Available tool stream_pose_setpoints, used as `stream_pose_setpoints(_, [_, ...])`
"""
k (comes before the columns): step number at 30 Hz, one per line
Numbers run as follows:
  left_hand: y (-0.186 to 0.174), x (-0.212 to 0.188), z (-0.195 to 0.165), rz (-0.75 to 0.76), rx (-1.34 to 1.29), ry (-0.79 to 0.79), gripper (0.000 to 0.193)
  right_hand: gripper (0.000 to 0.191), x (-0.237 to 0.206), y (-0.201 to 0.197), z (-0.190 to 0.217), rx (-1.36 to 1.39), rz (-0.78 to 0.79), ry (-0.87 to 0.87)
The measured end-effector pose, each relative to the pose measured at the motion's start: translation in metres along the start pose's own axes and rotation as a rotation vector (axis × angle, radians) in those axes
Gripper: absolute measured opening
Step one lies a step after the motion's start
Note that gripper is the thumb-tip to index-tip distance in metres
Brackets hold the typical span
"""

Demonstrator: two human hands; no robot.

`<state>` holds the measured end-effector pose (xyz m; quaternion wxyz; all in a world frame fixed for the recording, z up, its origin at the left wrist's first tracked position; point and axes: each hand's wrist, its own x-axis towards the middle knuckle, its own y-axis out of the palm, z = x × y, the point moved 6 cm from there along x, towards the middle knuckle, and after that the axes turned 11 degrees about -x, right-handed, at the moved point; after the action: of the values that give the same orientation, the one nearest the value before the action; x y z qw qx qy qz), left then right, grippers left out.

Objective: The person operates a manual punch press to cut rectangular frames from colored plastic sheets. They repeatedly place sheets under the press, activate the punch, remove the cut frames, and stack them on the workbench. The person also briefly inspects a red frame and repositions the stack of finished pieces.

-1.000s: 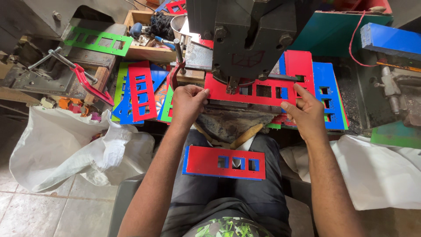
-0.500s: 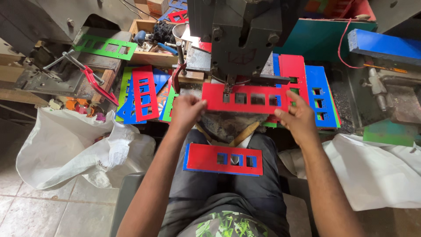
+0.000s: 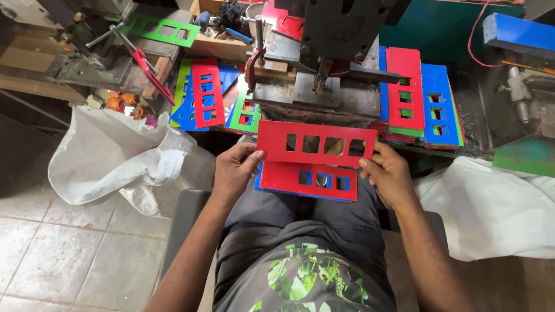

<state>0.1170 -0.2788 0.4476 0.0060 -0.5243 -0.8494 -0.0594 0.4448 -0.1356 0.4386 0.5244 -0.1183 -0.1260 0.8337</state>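
Note:
I hold a red plastic plate (image 3: 316, 144) with several rectangular cut-outs flat between both hands, just above my lap. My left hand (image 3: 234, 169) pinches its left end and my right hand (image 3: 388, 171) grips its right end. Under it, a second red plate (image 3: 308, 181) lies on a blue one across my thighs. The grey punch press (image 3: 327, 52) stands directly ahead, its bed free of any plate.
A stack of red, blue and green punched plates (image 3: 419, 101) sits right of the press; another pile (image 3: 207, 95) lies to its left. White sacks (image 3: 124, 159) flank my stool on both sides. A red-handled tool (image 3: 147, 66) rests on the left bench.
Both hands have drawn the red plate out from under the press and back toward my lap, above the plate lying there.

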Motion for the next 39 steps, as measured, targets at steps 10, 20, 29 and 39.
stream_pose_setpoints(10, [-0.029, -0.018, -0.001, -0.037, -0.014, -0.021, 0.013, 0.041, -0.017, 0.024, 0.005, 0.006, 0.034, -0.003])
stream_pose_setpoints(20, [-0.021, 0.021, 0.023, -0.063, -0.041, -0.077, 0.014, 0.035, 0.023, 0.019, -0.018, -0.007, 0.08, 0.008])
stream_pose_setpoints(29, [-0.036, 0.042, 0.043, -0.119, -0.11, -0.107, 0.016, 0.015, 0.041, 0.032, -0.043, 0.119, 0.166, 0.078])
stream_pose_setpoints(39, [-0.034, 0.057, 0.056, -0.12, -0.128, -0.129, 0.018, 0.015, 0.058, 0.032, -0.054, 0.12, 0.164, 0.087])
